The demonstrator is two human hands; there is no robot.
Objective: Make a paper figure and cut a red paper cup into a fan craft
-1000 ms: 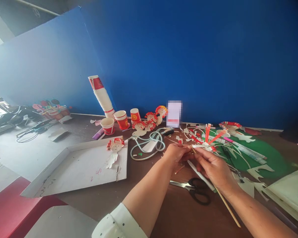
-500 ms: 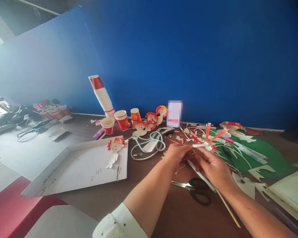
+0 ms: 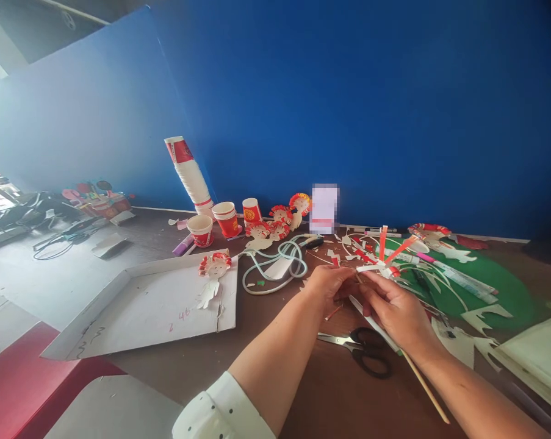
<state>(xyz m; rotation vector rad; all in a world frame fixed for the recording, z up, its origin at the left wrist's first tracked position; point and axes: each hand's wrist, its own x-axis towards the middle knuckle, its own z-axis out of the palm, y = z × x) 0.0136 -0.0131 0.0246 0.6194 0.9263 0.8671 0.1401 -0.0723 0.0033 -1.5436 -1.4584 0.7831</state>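
Observation:
My left hand (image 3: 332, 283) and my right hand (image 3: 394, 308) meet at the middle right of the table, fingers pinched together. Between them is a cut paper cup piece (image 3: 380, 263) with red and white strips fanning out. A thin wooden stick (image 3: 425, 388) slants from under my right hand toward the lower right; whether the fingers grip it is hidden. Below my hands lie black-handled scissors (image 3: 364, 352), with a white strip-like object (image 3: 374, 325) beside them. My left fingertips are largely hidden behind the hand.
A white cardboard tray (image 3: 142, 311) holds a lion-like paper cutout (image 3: 215, 266). Behind it stand a tall cup stack (image 3: 191, 177) and more cups (image 3: 199, 230). A coiled cable (image 3: 275, 268) lies centrally. Markers (image 3: 458, 277) and scraps cover a green mat (image 3: 508, 286).
The view has shifted very slightly. Both hands keep nearly the same pose around the cut paper cup piece.

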